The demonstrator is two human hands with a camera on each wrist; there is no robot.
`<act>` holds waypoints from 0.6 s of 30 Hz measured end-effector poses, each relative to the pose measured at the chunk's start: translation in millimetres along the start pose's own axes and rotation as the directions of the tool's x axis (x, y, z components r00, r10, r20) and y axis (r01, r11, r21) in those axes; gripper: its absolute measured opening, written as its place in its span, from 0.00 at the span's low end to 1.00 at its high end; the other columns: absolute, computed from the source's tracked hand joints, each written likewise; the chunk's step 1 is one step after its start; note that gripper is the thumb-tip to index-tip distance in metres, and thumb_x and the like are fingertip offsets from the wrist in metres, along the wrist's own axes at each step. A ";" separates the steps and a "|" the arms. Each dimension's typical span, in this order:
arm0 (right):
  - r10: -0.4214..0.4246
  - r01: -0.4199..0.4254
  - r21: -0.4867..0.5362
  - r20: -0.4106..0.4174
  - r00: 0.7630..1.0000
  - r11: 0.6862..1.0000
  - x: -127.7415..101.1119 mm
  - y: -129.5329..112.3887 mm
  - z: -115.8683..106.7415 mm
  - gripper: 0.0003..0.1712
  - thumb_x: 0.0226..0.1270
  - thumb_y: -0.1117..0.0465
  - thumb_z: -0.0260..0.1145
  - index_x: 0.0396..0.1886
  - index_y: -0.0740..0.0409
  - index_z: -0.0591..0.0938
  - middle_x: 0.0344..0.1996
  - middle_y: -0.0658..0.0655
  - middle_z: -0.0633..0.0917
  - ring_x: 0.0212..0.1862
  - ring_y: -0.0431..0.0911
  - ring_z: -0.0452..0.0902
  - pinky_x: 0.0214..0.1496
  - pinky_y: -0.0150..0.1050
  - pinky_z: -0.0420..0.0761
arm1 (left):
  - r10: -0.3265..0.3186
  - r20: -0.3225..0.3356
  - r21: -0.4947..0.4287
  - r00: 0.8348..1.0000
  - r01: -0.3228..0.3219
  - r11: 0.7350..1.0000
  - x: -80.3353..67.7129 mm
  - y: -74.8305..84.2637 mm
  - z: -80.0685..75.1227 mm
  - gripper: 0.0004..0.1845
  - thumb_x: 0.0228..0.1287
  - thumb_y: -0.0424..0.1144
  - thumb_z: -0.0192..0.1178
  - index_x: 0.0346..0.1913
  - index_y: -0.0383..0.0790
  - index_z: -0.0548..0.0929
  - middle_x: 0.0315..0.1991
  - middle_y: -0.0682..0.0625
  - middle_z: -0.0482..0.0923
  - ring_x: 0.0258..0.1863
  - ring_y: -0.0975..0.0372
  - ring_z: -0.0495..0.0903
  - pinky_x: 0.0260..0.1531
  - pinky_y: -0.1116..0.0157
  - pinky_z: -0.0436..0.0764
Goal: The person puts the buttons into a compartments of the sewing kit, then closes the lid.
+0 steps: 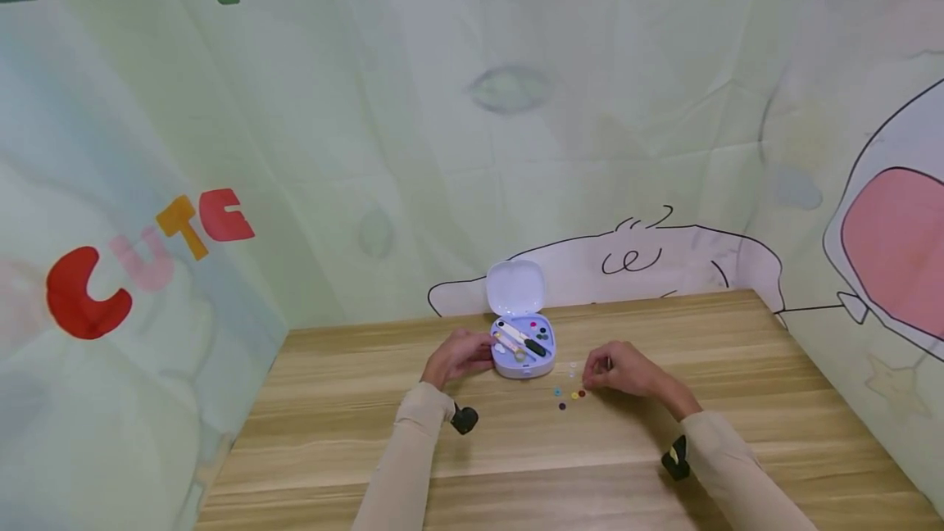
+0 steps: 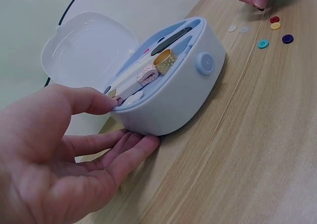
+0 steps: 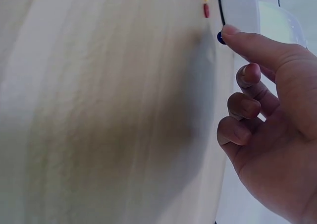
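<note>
A pale blue and white sewing box point(image 1: 525, 370) stands on the table with its lid point(image 1: 515, 288) raised. My left hand point(image 1: 463, 355) holds its left side, one digit at the rim and other fingers low against the wall. Inside lie a gold thimble point(image 2: 165, 61), a rolled tape measure point(image 2: 147, 74), a dark-handled tool point(image 2: 171, 40) and small buttons. To the right of the box, my right hand point(image 1: 623, 369) pinches a dark blue button point(image 3: 221, 37) between thumb and fingertip, close over the tabletop. Its other fingers are curled loosely.
Near the right hand lie loose buttons: a turquoise button point(image 2: 263, 43), a navy button point(image 2: 288, 38), a yellow button point(image 2: 275, 26), a red button point(image 2: 275, 19) and two whitish ones. Behind the wooden table point(image 1: 332, 433) hangs a printed cloth backdrop point(image 1: 413, 146).
</note>
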State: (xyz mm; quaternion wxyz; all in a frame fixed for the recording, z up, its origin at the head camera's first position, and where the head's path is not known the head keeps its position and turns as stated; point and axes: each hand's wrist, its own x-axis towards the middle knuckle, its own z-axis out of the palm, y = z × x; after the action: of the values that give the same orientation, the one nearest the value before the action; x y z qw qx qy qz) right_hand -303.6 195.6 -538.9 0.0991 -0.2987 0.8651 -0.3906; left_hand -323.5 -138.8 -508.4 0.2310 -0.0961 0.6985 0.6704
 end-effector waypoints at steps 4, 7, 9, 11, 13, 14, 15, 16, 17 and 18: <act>-0.005 0.005 -0.005 -0.023 1.000 1.000 4.4 -1.9 -3.3 0.02 0.65 0.65 0.74 0.33 0.56 0.88 0.24 0.45 0.80 0.30 0.41 0.74 0.32 0.33 0.77 | 0.007 -0.001 -0.002 1.000 -0.007 1.000 -0.2 -0.2 0.8 0.17 0.75 0.31 0.57 0.59 0.22 0.77 0.52 0.35 0.83 0.47 0.54 0.83 0.57 0.56 0.85; 0.005 -0.006 -0.010 -0.035 0.999 1.000 9.6 -6.1 -5.3 0.02 0.66 0.64 0.74 0.33 0.54 0.88 0.24 0.46 0.80 0.31 0.42 0.74 0.32 0.33 0.77 | 0.011 -0.003 -0.006 1.000 -0.011 1.000 -0.4 -0.7 0.2 0.16 0.74 0.31 0.58 0.57 0.22 0.78 0.51 0.35 0.83 0.46 0.54 0.83 0.57 0.56 0.85; 0.019 -0.020 -0.017 -0.042 0.999 1.000 13.2 -9.2 -6.2 0.03 0.66 0.63 0.74 0.33 0.51 0.88 0.25 0.46 0.80 0.31 0.43 0.74 0.32 0.33 0.77 | 0.010 -0.004 -0.007 1.000 -0.010 1.000 0.0 -1.2 -0.2 0.16 0.74 0.32 0.58 0.57 0.22 0.78 0.50 0.36 0.83 0.45 0.55 0.83 0.56 0.57 0.85; 0.018 -0.019 -0.026 -0.052 0.998 0.999 16.9 -12.4 -7.2 0.04 0.67 0.63 0.74 0.33 0.50 0.88 0.24 0.46 0.79 0.32 0.43 0.74 0.33 0.34 0.76 | 0.007 -0.004 -0.007 1.000 -0.007 1.000 0.7 -1.7 -0.8 0.16 0.74 0.32 0.58 0.58 0.23 0.78 0.51 0.36 0.83 0.45 0.55 0.83 0.56 0.57 0.86; 0.013 -0.015 -0.034 -0.062 0.998 0.999 20.8 -14.9 -7.9 0.04 0.67 0.63 0.74 0.33 0.49 0.88 0.24 0.46 0.79 0.32 0.43 0.73 0.33 0.34 0.75 | 0.006 -0.004 0.001 1.000 -0.006 1.000 1.4 -2.1 -1.1 0.17 0.75 0.32 0.58 0.59 0.23 0.78 0.52 0.36 0.83 0.46 0.54 0.83 0.56 0.57 0.86; 0.012 -0.014 -0.031 -0.067 0.998 0.999 22.8 -15.9 -8.2 0.03 0.67 0.62 0.74 0.33 0.50 0.88 0.24 0.46 0.79 0.32 0.43 0.73 0.33 0.34 0.75 | 0.003 -0.003 0.004 1.000 -0.003 1.000 1.5 -2.1 -1.1 0.17 0.75 0.33 0.58 0.59 0.24 0.78 0.52 0.36 0.83 0.47 0.54 0.83 0.56 0.57 0.86; 0.011 -0.013 -0.027 -0.076 0.997 1.000 24.9 -16.9 -8.4 0.03 0.68 0.62 0.74 0.34 0.50 0.88 0.24 0.46 0.79 0.32 0.44 0.73 0.33 0.34 0.75 | 0.004 -0.001 0.009 1.000 -0.004 1.000 1.5 -2.1 -1.1 0.17 0.76 0.33 0.58 0.60 0.24 0.78 0.53 0.35 0.83 0.48 0.54 0.83 0.56 0.57 0.85; 0.013 -0.015 -0.019 -0.085 0.996 1.000 27.1 -17.8 -8.5 0.02 0.68 0.61 0.74 0.34 0.51 0.88 0.25 0.47 0.79 0.32 0.44 0.73 0.33 0.35 0.75 | 0.004 0.001 0.010 1.000 -0.004 1.000 1.4 -2.0 -1.0 0.18 0.76 0.33 0.57 0.60 0.23 0.77 0.54 0.35 0.83 0.49 0.53 0.83 0.56 0.57 0.85; 0.019 -0.020 -0.009 -0.095 0.995 1.000 29.4 -18.5 -8.4 0.02 0.69 0.61 0.73 0.34 0.52 0.88 0.25 0.47 0.78 0.33 0.45 0.73 0.33 0.35 0.74 | 0.006 0.001 0.016 1.000 -0.006 1.000 1.3 -1.8 -0.9 0.18 0.76 0.33 0.57 0.61 0.23 0.77 0.55 0.34 0.82 0.50 0.53 0.83 0.57 0.56 0.85; 0.039 -0.039 0.003 -0.107 0.994 0.999 31.6 -19.7 -8.0 0.03 0.69 0.60 0.73 0.35 0.52 0.88 0.25 0.47 0.78 0.33 0.45 0.73 0.33 0.35 0.74 | 0.007 0.002 0.021 1.000 -0.007 1.000 1.1 -1.4 -0.9 0.18 0.76 0.33 0.57 0.61 0.23 0.77 0.55 0.34 0.82 0.50 0.52 0.83 0.57 0.56 0.85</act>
State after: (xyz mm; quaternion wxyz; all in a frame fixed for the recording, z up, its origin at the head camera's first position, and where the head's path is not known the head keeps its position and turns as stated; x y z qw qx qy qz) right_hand -323.5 171.6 -517.1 0.0606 -0.2605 0.8745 -0.4046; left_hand -323.9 -139.6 -510.2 0.2304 -0.0906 0.7056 0.6639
